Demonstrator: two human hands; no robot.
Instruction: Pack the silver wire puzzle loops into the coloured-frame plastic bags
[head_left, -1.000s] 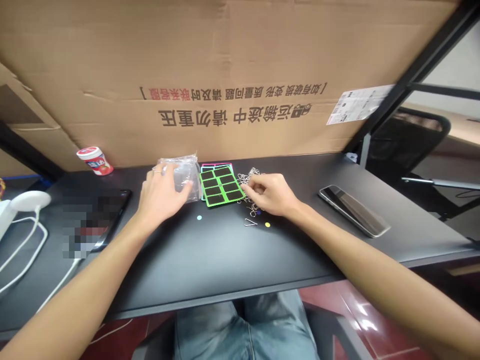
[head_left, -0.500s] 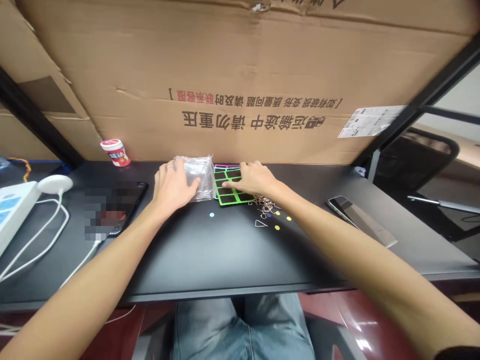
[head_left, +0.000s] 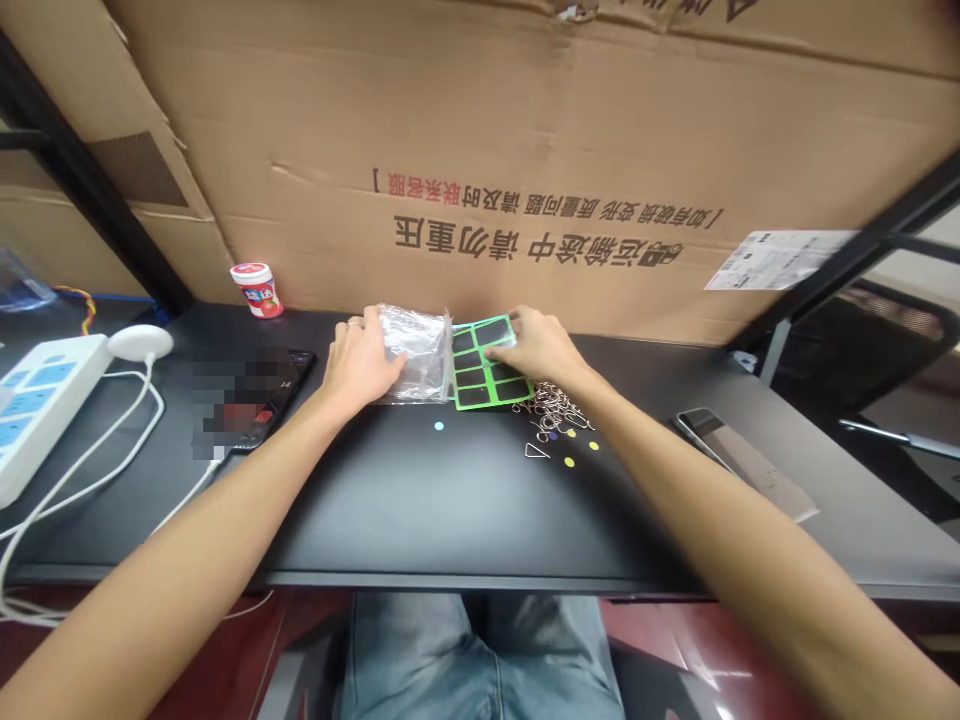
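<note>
My left hand (head_left: 364, 362) grips the left side of a clear plastic bag (head_left: 418, 365) that lies crinkled on the black table, thumb on top. Beside the bag's right edge is a sheet of black labels with bright green borders (head_left: 471, 388). My right hand (head_left: 546, 350) pinches this label sheet by its right side, with the thumb over its face and the fingers at its far edge. Just below that hand lies a tangled pile of thin metal wire clips (head_left: 561, 410). Small yellow dots (head_left: 569, 462) and a light blue dot (head_left: 439, 426) lie nearby.
A large cardboard panel (head_left: 525, 120) stands along the table's back. At left are a red-and-white tub (head_left: 257, 291), a phone on a cable (head_left: 289, 395), a white power strip (head_left: 52, 400) and a round white charger (head_left: 140, 343). Another phone-like slab (head_left: 742, 462) lies at right.
The green-bordered sheet has turned slightly, and the pink edge behind it no longer shows. My right fingers have shifted to its far right edge. The whole view has swung a little left.
</note>
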